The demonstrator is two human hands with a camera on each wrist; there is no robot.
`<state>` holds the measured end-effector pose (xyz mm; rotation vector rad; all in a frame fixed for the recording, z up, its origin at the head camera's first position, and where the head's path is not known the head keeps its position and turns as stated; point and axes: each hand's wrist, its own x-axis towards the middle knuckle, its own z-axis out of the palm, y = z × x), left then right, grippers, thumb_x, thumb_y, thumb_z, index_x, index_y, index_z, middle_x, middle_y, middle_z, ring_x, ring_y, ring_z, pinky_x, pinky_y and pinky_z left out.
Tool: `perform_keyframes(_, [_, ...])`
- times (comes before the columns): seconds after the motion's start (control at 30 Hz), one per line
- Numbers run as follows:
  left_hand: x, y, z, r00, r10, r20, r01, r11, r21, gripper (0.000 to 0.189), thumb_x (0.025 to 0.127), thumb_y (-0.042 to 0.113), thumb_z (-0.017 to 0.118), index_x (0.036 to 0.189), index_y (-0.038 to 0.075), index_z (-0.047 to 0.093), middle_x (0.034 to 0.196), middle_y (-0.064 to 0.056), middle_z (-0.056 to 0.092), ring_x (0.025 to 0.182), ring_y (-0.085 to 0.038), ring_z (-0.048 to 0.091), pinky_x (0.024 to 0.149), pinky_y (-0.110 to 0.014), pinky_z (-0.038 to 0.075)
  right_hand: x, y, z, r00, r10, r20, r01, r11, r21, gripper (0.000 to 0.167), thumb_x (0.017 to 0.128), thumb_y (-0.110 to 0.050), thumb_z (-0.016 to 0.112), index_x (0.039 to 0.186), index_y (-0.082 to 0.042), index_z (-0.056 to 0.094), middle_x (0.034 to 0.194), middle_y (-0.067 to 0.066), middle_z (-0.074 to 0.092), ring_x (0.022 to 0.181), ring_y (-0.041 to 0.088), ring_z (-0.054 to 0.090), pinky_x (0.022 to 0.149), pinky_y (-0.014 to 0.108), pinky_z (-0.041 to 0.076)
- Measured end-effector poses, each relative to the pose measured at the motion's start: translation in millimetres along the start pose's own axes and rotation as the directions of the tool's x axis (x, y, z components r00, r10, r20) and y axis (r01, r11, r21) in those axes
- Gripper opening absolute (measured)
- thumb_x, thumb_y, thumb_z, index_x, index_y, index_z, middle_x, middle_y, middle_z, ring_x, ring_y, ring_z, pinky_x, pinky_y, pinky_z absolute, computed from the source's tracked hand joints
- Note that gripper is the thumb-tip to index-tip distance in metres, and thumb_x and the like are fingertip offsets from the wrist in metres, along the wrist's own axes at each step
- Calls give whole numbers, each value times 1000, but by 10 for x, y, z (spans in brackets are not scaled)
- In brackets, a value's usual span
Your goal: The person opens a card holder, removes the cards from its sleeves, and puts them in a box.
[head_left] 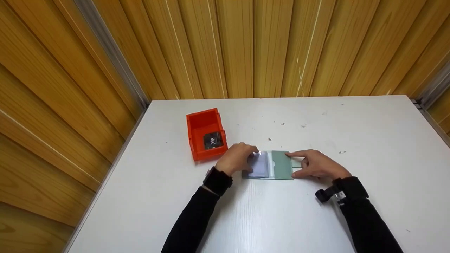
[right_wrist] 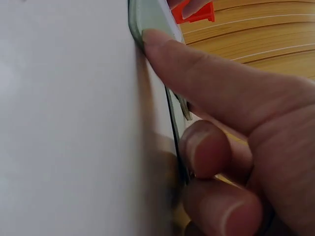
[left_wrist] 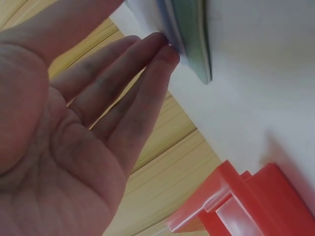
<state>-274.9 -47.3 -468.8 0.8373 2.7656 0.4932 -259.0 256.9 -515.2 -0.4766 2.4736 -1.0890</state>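
Observation:
A green card holder point(head_left: 282, 165) lies open on the white table, with clear plastic sleeves point(head_left: 261, 164) on its left half. My left hand point(head_left: 236, 159) holds the left side, thumb near the close edge and fingers over the far one. Close up in the left wrist view, its long fingers point(left_wrist: 142, 93) meet the sleeves' edge. On the right, thumb and index finger of my right hand point(head_left: 318, 164) grip the cover's two corners. That hand's other fingers point(right_wrist: 206, 152) are curled beside a pale green strip point(head_left: 296, 162) that extends from the cover.
An orange-red plastic bin point(head_left: 211, 154) stands behind and left of my left hand. Inside it lies a dark card point(head_left: 213, 140) with light lettering. Wood-panelled walls point(head_left: 239, 49) border the table point(head_left: 351, 133) at the back and left.

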Motion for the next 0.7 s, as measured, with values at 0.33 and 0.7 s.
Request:
perform_keyframes(0.33, [1,-46,-6,1000,-11,5,12,1000,-28,51,76,3,91,124,8,74,102,-7,75,87,-18,60,88,-29,57,32,-3,4,999,33,-3,-34,999,-24,84,78,-30,92,151,-11,54,58,-5,46,51,9,44,48,21,38])
perform_keyframes(0.7, [-31,-84,-195,983,54,-176,-39,995,87,55,90,28,83,140,15,66,136,-7,70,123,-23,66,106,-37,54,-39,-191,-85,988,-72,-140,44,981,-190,73,87,-38,84,150,-15,56,71,-5,56,62,10,51,56,24,41])
